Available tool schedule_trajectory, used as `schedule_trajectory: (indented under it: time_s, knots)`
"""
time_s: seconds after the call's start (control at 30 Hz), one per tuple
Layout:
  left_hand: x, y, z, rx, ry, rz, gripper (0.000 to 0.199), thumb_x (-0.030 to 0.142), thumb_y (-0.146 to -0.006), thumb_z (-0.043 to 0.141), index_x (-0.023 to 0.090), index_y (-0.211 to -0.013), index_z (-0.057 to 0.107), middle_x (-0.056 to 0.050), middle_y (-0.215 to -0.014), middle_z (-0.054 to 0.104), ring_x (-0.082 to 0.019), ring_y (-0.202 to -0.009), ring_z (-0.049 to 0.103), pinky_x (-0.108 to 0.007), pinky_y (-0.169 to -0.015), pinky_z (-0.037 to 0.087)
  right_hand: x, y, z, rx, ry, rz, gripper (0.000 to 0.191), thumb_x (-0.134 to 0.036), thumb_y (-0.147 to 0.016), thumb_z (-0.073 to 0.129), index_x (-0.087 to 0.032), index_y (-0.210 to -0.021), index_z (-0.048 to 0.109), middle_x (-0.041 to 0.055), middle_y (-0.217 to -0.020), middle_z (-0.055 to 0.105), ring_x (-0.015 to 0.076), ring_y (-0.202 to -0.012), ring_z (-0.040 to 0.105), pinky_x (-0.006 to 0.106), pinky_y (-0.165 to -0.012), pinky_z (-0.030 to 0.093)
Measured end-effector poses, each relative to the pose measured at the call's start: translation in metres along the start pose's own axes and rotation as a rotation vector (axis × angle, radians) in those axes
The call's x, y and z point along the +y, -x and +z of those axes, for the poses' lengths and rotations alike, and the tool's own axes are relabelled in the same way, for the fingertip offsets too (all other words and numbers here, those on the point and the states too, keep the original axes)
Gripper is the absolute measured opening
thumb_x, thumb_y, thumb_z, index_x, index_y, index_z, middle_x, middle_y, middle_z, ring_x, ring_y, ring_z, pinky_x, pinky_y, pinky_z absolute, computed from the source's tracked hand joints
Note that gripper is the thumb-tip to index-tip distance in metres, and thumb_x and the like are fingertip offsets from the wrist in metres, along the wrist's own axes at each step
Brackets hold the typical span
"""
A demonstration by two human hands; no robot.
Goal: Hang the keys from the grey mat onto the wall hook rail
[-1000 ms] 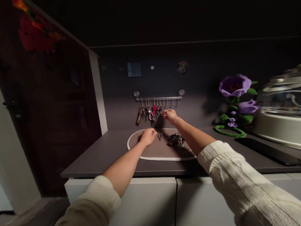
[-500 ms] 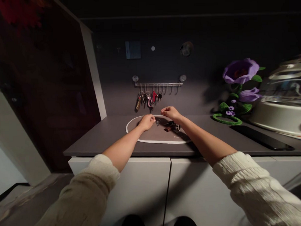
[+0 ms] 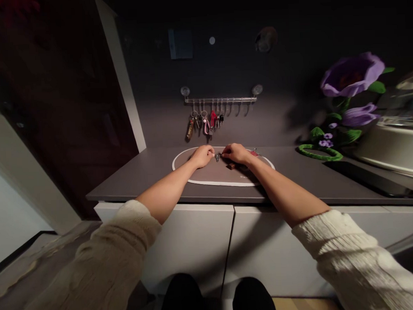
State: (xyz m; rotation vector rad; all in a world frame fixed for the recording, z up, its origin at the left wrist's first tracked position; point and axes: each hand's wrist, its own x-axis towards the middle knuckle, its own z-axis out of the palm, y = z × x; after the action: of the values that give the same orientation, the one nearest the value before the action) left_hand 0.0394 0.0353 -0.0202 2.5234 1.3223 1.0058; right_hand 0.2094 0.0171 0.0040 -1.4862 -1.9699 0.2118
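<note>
On the brown oval mat with a white rim, my left hand has its fingers pinched beside a small metal keychain piece. My right hand is closed on the other side of that piece, its fingertips near a small dark item; what either hand grips is too small to make out. A brown block lies just below my right hand. Something red shows behind my right wrist. Several key sets hang from the left part of a clear hook rail above the mat.
The grey counter holds the mat. At the right stand purple knitted flowers with a green ring base, a black phone-like slab and a cream appliance. A dark door is at the left.
The view has tilted down a little. My right hand has lowered to the mat, closer to the metal piece and my left hand. The red item behind my right wrist has come into view.
</note>
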Motion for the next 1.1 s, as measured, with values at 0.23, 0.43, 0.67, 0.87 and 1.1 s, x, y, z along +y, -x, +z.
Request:
schedule_trajectory:
  time_s: [0.23,0.43,0.67,0.87,1.1]
  knots:
    - [0.001,0.001,-0.001,0.001,-0.012,0.029,0.017,0.018,-0.073,0.051,0.013,-0.084,0.062,-0.002,-0.075,0.060,-0.012,-0.070,0.051,-0.023,-0.071,0.040,-0.004,0.000,0.004,-0.054,0.225,-0.043,0.005,-0.018,-0.068,0.064,-0.018,-0.071,0.068,0.0030,-0.066,0.064,0.0122,-0.064,0.054,0.020,-0.060,0.034]
    - [0.002,0.001,-0.002,-0.006,-0.050,0.045,0.018,0.018,-0.073,0.051,0.014,-0.087,0.062,-0.003,-0.080,0.061,-0.012,-0.072,0.051,-0.023,-0.072,0.040,-0.007,0.001,0.004,-0.065,0.271,-0.069,0.009,-0.015,-0.071,0.059,-0.017,-0.074,0.068,0.0044,-0.071,0.065,0.0135,-0.068,0.055,0.020,-0.063,0.034]
    - [0.001,-0.001,-0.002,0.039,-0.044,0.067,0.020,0.019,-0.076,0.049,0.013,-0.091,0.062,-0.006,-0.087,0.062,-0.014,-0.080,0.053,-0.025,-0.077,0.040,-0.012,0.001,0.002,-0.052,0.267,-0.138,0.013,-0.015,-0.075,0.055,-0.014,-0.081,0.066,0.0072,-0.082,0.066,0.0147,-0.075,0.057,0.020,-0.067,0.035]
    - [0.003,-0.003,-0.003,0.088,0.007,0.082,0.019,0.019,-0.079,0.046,0.016,-0.091,0.061,-0.006,-0.090,0.062,-0.015,-0.083,0.053,-0.027,-0.077,0.040,-0.014,0.002,0.000,-0.043,0.239,-0.206,0.019,-0.020,-0.081,0.045,-0.012,-0.088,0.061,0.0090,-0.085,0.064,0.0134,-0.073,0.054,0.020,-0.066,0.035]
    - [0.005,-0.003,-0.007,0.145,0.057,0.092,0.017,0.020,-0.080,0.045,0.016,-0.084,0.061,-0.005,-0.082,0.062,-0.015,-0.079,0.052,-0.026,-0.072,0.039,-0.011,0.001,0.001,-0.017,0.008,-0.282,0.016,-0.019,-0.080,0.040,-0.014,-0.078,0.054,0.0032,-0.074,0.059,0.0103,-0.064,0.047,0.020,-0.064,0.034]
